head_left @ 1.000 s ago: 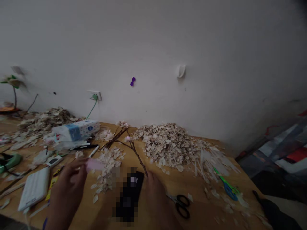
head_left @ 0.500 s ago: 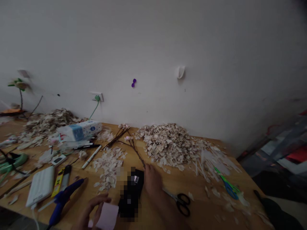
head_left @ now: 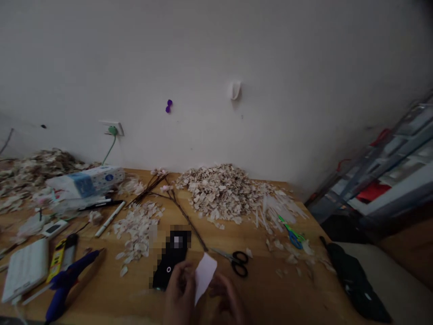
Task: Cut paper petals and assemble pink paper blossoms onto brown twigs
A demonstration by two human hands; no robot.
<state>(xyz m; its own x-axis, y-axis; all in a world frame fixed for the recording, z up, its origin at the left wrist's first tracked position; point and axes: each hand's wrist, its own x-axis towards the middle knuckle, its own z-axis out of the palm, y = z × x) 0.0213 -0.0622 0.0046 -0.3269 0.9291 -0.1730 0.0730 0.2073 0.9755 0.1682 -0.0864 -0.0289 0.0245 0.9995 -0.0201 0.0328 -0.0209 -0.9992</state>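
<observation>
A small pale pink piece of paper (head_left: 204, 275) is upright between my hands near the front of the table. My left hand (head_left: 181, 291) pinches its left side, the fingers curled. From the right, my right hand (head_left: 226, 293) meets the paper's edge with bent fingers; its grip is partly hidden. Just behind the paper lies the lower end of a brown branch (head_left: 189, 219) with pinkish blossoms at its top. To the right are black-handled scissors (head_left: 239, 264). A black phone (head_left: 176, 253), partly blurred out, lies left of the paper.
A large heap of dry petals (head_left: 221, 192) lies against the wall, with a smaller pile (head_left: 138, 230) at left. A blue glue gun (head_left: 69, 282), white power bank (head_left: 26, 268), yellow-labelled box (head_left: 57, 262) and tissue pack (head_left: 86, 180) stand left. Green-and-blue scissors (head_left: 292, 234) lie right.
My right hand has let go of the branch and come down to the paper. My left hand has brought the paper up and rightward. The view has turned to the right.
</observation>
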